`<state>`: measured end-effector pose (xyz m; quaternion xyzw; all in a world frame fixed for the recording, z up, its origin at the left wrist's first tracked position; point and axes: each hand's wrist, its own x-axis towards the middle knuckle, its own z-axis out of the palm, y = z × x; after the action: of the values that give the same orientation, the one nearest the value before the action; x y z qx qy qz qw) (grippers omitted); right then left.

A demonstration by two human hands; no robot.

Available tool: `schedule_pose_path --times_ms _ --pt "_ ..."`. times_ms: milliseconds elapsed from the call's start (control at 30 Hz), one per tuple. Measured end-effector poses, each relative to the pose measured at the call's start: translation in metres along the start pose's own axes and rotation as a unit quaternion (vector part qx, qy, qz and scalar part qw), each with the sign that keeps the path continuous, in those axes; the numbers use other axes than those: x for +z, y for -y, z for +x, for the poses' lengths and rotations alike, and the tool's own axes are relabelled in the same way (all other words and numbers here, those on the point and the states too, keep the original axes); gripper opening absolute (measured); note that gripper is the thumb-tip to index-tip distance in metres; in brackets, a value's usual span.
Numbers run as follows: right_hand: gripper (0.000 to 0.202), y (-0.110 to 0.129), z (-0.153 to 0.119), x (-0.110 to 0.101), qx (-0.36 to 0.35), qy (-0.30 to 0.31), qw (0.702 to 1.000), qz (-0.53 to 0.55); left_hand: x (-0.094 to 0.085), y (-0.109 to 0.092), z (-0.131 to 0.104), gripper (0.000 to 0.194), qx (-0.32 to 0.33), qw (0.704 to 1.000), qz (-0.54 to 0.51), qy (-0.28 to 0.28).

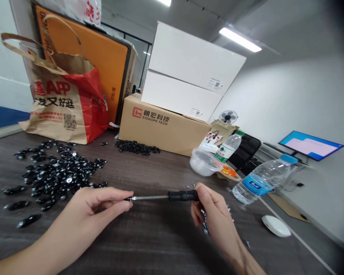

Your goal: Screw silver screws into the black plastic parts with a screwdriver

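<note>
My right hand (pixel 213 214) is closed around the end of a black-handled screwdriver (pixel 182 196), which lies level and points left. Its metal shaft reaches to my left hand (pixel 100 210), where thumb and fingers pinch a small black part with a shiny metal end (pixel 130 198). The screwdriver's tip meets that metal end; most of the part is hidden by my fingers. Left of my left hand lies a loose heap of black parts with metal ends (pixel 60 172). Several small shiny metal pieces (pixel 205 225) lie on the table, partly behind my right hand.
A smaller pile of black parts (pixel 137 147) lies before a cardboard box (pixel 163 128) under white boxes (pixel 195 57). A paper bag (pixel 71 99) stands back left. A plastic tub (pixel 205 162), water bottles (pixel 258 179) and a white mouse (pixel 276 225) are on the right.
</note>
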<state>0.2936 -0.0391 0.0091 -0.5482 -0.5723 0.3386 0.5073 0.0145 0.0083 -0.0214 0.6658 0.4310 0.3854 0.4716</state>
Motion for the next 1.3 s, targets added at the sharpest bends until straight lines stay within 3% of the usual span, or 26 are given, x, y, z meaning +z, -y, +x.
schedule_pose_path --times_ms 133,300,433,600,767,900,1033,1200,1300 --pt "0.033 0.0020 -0.0012 -0.0004 -0.007 0.041 0.998 0.050 -0.0007 -0.0003 0.0012 0.026 -0.001 1.000 -0.017 -0.007" --pt "0.052 0.0018 0.0037 -0.0047 -0.007 0.038 0.999 0.012 0.0002 0.0047 0.0009 0.023 0.003 0.999 -0.034 -0.005" --pt "0.032 0.0006 0.0061 -0.0063 0.000 0.038 0.999 0.022 0.0027 0.0063 -0.0010 0.024 0.000 0.999 -0.042 0.014" --pt "0.037 -0.0003 0.0019 -0.0050 0.019 0.052 0.998 -0.002 0.0007 0.0055 0.0012 0.022 0.010 0.999 -0.045 0.000" --pt "0.027 -0.0016 -0.0013 -0.0047 0.009 0.101 0.995 0.005 -0.0020 0.0033 0.0049 0.020 -0.002 0.997 -0.075 -0.025" --pt "0.041 -0.0034 0.0000 -0.0040 0.020 0.071 0.997 -0.027 -0.0019 0.0045 0.0046 0.021 0.001 0.998 -0.063 -0.024" --pt "0.032 -0.0015 0.0001 -0.0052 0.027 0.100 0.995 0.009 -0.0017 0.0035 0.0048 0.021 0.006 0.998 -0.057 -0.020" --pt "0.042 -0.0014 0.0029 -0.0053 0.011 0.040 0.999 -0.022 -0.0014 0.0016 0.0024 0.023 0.021 1.000 -0.017 -0.011" --pt "0.040 -0.0025 0.0033 -0.0040 0.016 0.053 0.998 -0.023 -0.0011 0.0004 0.0009 0.023 0.014 1.000 -0.017 -0.010"
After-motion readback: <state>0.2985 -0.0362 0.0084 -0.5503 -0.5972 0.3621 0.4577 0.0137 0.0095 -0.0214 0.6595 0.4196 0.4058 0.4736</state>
